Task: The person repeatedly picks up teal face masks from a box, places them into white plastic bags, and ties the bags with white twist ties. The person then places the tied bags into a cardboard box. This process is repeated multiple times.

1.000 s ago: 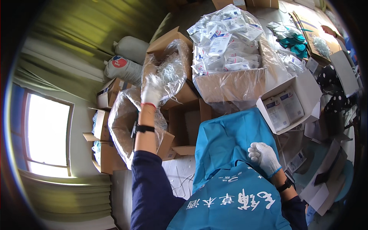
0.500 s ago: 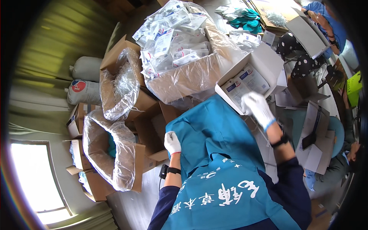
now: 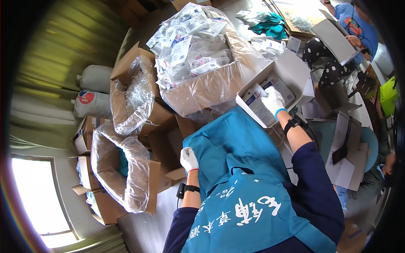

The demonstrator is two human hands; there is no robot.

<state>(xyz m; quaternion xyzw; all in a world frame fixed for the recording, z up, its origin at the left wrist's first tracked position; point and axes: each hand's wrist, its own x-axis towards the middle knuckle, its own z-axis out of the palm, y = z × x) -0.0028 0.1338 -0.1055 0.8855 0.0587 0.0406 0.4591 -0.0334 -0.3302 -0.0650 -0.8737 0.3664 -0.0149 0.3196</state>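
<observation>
My right hand (image 3: 274, 100), in a white glove, reaches into an open white box (image 3: 253, 112) on the right side of my lap. Its fingers are closed on the edge of a flat white-and-blue packet (image 3: 254, 99), whose near side bends up. A second packet (image 3: 285, 89) lies beside it on the box floor, partly behind the hand. My left hand (image 3: 189, 159), also gloved in white, is curled into a fist at the left edge of my teal apron (image 3: 228, 135). Whatever that fist may hold is hidden.
Ahead stands a large plastic-lined carton (image 3: 206, 90) heaped with similar packets. To its left are a carton of clear stringy material (image 3: 139, 90) and another lined carton (image 3: 139, 185). Teal-and-white gloves (image 3: 270, 25) lie at the back. A person in blue (image 3: 358, 25) sits at the far right.
My right hand has moved forward and left, deeper into the white box, and has taken hold of a packet. The left hand has barely moved. The person in blue has shifted their arms.
</observation>
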